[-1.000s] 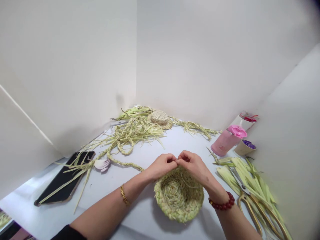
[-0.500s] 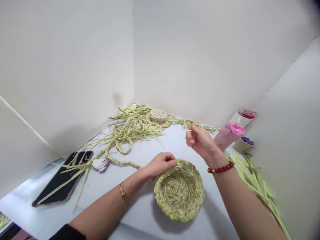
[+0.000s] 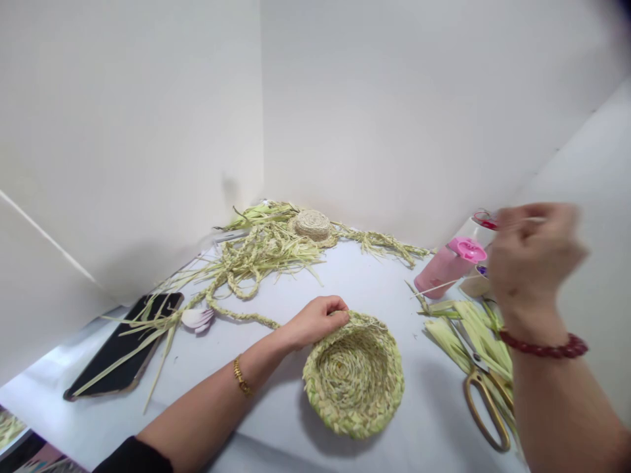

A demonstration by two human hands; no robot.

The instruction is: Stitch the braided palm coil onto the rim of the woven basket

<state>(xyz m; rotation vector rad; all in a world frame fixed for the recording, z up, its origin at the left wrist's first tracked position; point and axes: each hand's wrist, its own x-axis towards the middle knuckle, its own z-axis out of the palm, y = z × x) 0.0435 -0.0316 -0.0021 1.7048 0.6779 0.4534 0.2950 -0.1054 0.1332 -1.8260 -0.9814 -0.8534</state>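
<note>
A round woven straw basket [image 3: 352, 378], its hollow side facing up, rests on the white table. My left hand [image 3: 323, 320] pinches its upper left rim. From that side a braided straw cord [image 3: 244, 316] runs off to the left. Loose thread lies along the basket's upper rim. My right hand [image 3: 535, 259] is raised at the right, blurred, its fingers closed. Whether it holds the thread or a needle is too smeared to tell.
Straw braids [image 3: 246, 253] and a small straw hat [image 3: 313, 225] lie at the back. Left is a phone [image 3: 121, 348] beside a shell-like piece [image 3: 198, 320]. Right are a pink bottle [image 3: 441, 269], husks [image 3: 448, 341] and gold-handled scissors [image 3: 486, 401].
My right hand has swung outward to the right, away from the basket, uncovering the scissors and husks. My left hand stays at the rim.
</note>
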